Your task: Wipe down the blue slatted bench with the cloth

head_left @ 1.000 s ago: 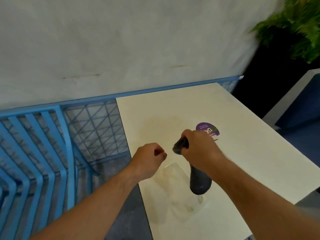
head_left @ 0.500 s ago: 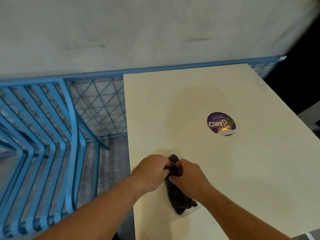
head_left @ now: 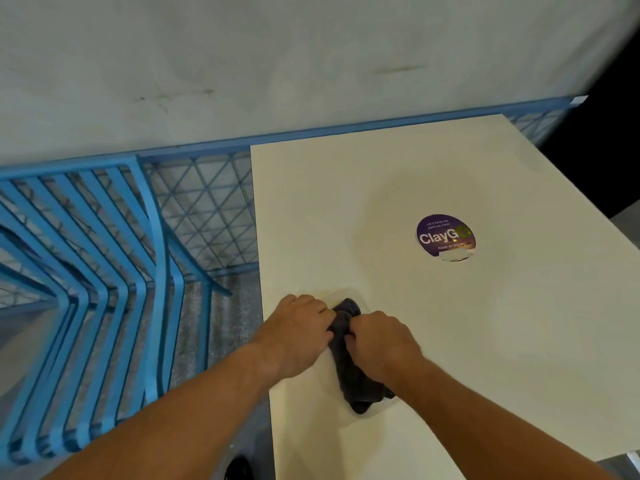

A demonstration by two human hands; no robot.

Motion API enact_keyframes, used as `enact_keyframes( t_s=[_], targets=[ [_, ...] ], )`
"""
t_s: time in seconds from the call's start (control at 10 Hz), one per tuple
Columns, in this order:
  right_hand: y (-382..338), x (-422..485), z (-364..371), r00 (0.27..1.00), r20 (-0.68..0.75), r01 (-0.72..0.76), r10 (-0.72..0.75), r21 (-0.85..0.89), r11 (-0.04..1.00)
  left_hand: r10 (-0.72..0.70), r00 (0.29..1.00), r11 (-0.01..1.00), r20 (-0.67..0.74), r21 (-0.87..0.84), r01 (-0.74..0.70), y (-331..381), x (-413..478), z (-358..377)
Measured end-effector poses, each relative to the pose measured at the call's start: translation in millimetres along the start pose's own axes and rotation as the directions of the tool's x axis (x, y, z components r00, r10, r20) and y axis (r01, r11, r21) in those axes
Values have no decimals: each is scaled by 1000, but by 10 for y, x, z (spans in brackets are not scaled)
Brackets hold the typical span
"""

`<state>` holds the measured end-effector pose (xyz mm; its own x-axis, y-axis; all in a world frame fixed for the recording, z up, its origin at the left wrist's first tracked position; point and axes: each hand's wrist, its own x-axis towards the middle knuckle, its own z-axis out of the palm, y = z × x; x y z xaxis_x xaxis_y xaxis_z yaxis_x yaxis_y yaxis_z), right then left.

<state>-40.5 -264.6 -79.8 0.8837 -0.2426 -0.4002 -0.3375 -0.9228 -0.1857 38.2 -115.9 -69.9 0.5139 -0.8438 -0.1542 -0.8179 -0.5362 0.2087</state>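
A dark grey cloth (head_left: pixel 353 379) lies bunched lengthwise on the cream table (head_left: pixel 467 323), near its left front part. My left hand (head_left: pixel 298 330) and my right hand (head_left: pixel 381 344) sit side by side over its far end, fingers curled into the fabric. The cloth's near end sticks out below my right wrist. The blue slatted bench (head_left: pixel 104 271) stands to the left of the table, its slats bending from backrest to seat, and neither hand touches it.
A round purple ClayGo sticker (head_left: pixel 445 237) is on the table at the right. Blue lattice railing (head_left: pixel 204 206) runs along the pale wall behind bench and table. Grey floor shows between the bench and the table edge.
One second ago my right hand alone held the cloth hanging above the table. Both hands have since brought it down onto the table and now grip it together; the view shifted left and down.
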Motion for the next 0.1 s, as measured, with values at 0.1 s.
enact_keyframes(
  t_s=[0.1],
  targets=[
    [-93,-14,-111,998,-60,-2,6,65,998,-84,996,996,-9,27,84,-159,-178,-150]
  ],
)
